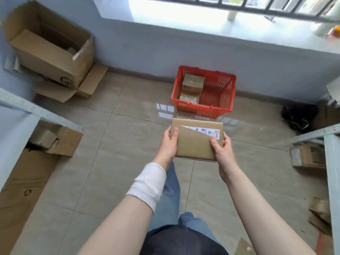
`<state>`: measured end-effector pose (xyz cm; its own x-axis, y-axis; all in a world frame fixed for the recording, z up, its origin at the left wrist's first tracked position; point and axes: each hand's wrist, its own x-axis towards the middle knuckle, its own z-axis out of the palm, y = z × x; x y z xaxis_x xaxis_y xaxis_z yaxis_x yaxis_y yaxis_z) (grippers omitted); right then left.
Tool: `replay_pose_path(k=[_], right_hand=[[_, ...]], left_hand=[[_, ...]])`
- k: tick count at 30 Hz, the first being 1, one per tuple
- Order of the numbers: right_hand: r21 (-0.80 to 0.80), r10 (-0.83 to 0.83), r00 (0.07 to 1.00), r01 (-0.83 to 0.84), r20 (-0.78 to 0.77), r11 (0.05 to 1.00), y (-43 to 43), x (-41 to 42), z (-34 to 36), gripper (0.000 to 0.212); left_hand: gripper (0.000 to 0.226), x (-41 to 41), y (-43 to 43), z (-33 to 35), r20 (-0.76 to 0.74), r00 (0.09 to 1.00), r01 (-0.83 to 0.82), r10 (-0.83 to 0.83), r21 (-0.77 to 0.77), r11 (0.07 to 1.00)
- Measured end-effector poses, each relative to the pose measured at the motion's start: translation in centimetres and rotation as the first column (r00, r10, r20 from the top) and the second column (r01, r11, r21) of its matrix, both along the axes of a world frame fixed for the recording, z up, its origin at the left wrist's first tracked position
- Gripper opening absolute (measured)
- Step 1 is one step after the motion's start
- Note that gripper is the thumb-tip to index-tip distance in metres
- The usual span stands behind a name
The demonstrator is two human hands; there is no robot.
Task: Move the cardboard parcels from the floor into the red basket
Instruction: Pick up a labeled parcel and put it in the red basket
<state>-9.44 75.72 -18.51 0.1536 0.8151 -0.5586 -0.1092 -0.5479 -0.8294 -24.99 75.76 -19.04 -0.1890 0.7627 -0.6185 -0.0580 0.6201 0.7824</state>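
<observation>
Both hands, left hand [170, 142] and right hand [221, 146], clamp fingers on one cardboard parcel [196, 140] held just short of the red basket [223, 100], which contains two parcels [193, 83]; delivery pending.

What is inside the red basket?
Two cardboard parcels lie along the left side of the basket. The rest shows bare red mesh. Anything under them is hidden.

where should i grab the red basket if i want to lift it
By the two handles folded down along its long rims, reaching in from above: one on the near rim, one on the far rim. The red basket sits upright with an open top, its mesh walls offering no better hold.
</observation>
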Motion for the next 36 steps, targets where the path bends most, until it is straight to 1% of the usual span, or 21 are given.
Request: replay_pose_path(k=[2,7,11,15,17,20,22,24,26,28,30,32,36], right_hand=[[0.015,-0.042,0.999,0.042,0.003,0.999,4.5,-0.5,-0.2,0.058],[0.022,-0.08,0.996,0.081,-0.038,0.996,14.4,-1.1,0.4,0.057],[0.017,-0.128,0.992,0.128,-0.004,0.992,21.3,0.2,0.2,0.058],[-0.02,-0.088,0.996,0.088,0.014,0.996,29.0,1.5,-2.5,0.058],[-0.019,-0.058,0.998,0.058,0.039,0.998,33.0,2.0,-4.7,0.059],[-0.052,-0.005,0.998,0.009,0.063,0.999,37.7,2.3,-8.1,0.059],[-0.081,0.01,0.996,-0.002,0.089,0.997,40.1,2.4,-11.1,0.058],[-0.117,0.043,0.992,-0.029,0.119,0.993,42.4,2.6,-15.3,0.056],[-0.174,0.117,0.984,-0.093,0.135,0.98,44.6,2.6,-20.8,0.055],[-0.223,0.203,0.965,-0.165,0.163,0.961,46.6,2.5,-26.9,0.054],[-0.251,0.253,0.951,-0.204,0.178,0.946,48.6,2.2,-33.1,0.054],[-0.295,0.267,0.95,-0.212,0.16,0.932,49.8,1.9,-38.6,0.055],[-0.338,0.242,0.964,-0.192,0.111,0.921,50.6,1.5,-46.5,0.05]], left_hand=[[0.06,-0.5,5.0,0.0,0.012,1.0,0.029,-0.029,0.012,1.0],[0.054,-0.9,15.4,1.3,0.016,0.997,0.075,-0.076,0.03,0.997],[0.055,0.2,23.1,0.8,-0.011,0.991,0.13,-0.13,0.029,0.991],[0.055,1.2,30.7,-1.7,-0.034,0.991,0.13,-0.13,-0.006,0.991],[0.056,1.7,34.2,-3.5,-0.005,0.99,0.141,-0.142,-0.023,0.99],[0.065,1.9,38.7,-6.9,0.01,0.991,0.136,-0.136,-0.068,0.988],[0.069,1.7,41.6,-9.8,-0.004,0.992,0.123,-0.124,-0.087,0.989],[0.057,1.4,44.0,-14.0,-0.007,0.991,0.129,-0.13,-0.103,0.986],[0.044,0.9,45.8,-19.6,-0.024,0.987,0.155,-0.16,-0.149,0.977],[0.041,0.3,47.3,-25.7,-0.093,0.977,0.171,-0.192,-0.197,0.965],[0.046,-0.1,49.1,-31.7,-0.149,0.961,0.193,-0.231,-0.234,0.953],[0.052,-0.4,50.6,-36.9,-0.176,0.946,0.217,-0.27,-0.271,0.938],[0.06,-0.9,52.3,-44.5,-0.198,0.915,0.277,-0.35,-0.322,0.905]])
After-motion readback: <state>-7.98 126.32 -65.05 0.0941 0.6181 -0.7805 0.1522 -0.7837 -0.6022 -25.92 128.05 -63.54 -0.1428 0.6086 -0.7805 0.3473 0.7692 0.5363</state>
